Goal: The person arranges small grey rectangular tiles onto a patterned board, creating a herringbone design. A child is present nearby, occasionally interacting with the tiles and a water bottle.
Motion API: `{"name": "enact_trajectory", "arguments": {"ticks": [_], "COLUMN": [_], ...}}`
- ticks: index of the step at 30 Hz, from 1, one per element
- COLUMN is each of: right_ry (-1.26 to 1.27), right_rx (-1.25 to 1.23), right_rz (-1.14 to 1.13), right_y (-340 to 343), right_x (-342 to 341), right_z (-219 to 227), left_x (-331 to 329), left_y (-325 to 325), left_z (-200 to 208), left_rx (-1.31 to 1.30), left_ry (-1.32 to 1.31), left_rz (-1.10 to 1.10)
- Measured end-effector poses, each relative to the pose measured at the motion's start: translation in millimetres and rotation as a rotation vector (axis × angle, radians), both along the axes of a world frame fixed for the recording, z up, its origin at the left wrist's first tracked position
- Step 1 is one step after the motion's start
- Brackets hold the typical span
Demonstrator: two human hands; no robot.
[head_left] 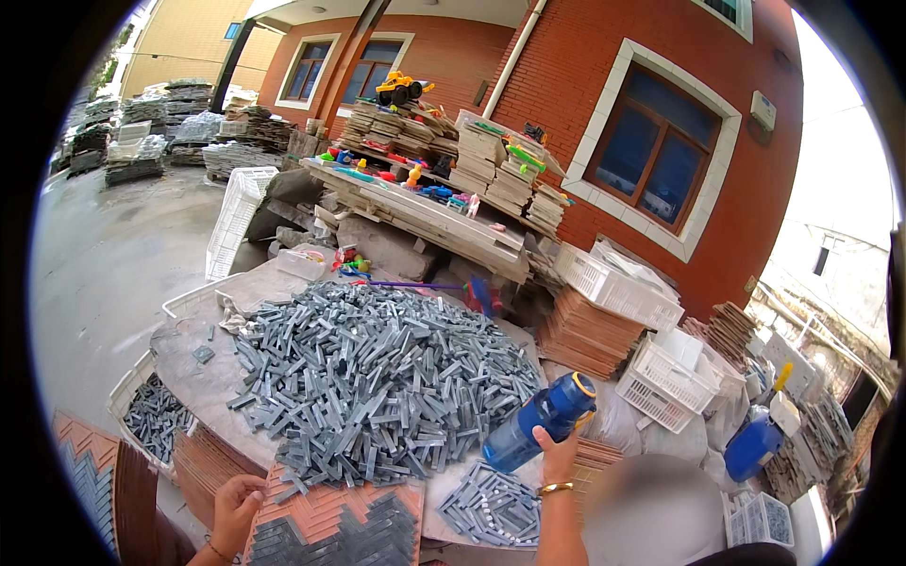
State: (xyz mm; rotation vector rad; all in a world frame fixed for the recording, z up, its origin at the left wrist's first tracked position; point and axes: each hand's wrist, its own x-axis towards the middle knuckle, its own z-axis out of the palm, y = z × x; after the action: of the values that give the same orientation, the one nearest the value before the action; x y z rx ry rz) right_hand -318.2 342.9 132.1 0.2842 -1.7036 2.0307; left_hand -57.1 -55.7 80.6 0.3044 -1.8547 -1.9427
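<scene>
My right hand [559,457] is wrapped round a blue water bottle [534,424], which tilts over the right end of the table. A gold bangle is on that wrist. Beside the left edge of an orange herringbone tray [401,492], my left hand [238,507] has its fingers curled together; whether they hold anything is hidden. Dark grey stone strips [363,533] fill the tray's near part, while its far grooves show bare. Behind it rises a big heap of loose grey strips [377,368]. A smaller pile of strips [491,505] lies under the bottle.
Stacked orange trays [212,467] and a white crate of strips [156,415] stand left. On the right are brown tray stacks [587,330], white crates [665,382] and a blue jug [752,448]. Toys lie on a stone slab [425,212] behind. A blurred patch sits beside my right forearm.
</scene>
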Motion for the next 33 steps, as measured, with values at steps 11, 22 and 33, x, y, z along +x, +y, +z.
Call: {"name": "enact_trajectory", "arguments": {"ticks": [11, 22, 33], "right_ry": [-0.119, 0.217, 0.213], "right_rx": [0.226, 0.533, 0.634], "right_rz": [0.814, 0.264, 0.291], "right_y": [-112.7, -84.4, -137.0], "right_x": [176.6, 180.4, 206.2], "right_z": [13.4, 95.8, 68.7], "left_x": [-5.3, 25.0, 37.3], "left_y": [97.2, 91.6, 98.9], "left_z": [1.8, -46.4, -22.8], "left_rx": [1.014, 1.309, 1.120], "left_ry": [-0.064, -0.081, -0.138], "left_rz": [-0.820, -0.675, -0.602]}}
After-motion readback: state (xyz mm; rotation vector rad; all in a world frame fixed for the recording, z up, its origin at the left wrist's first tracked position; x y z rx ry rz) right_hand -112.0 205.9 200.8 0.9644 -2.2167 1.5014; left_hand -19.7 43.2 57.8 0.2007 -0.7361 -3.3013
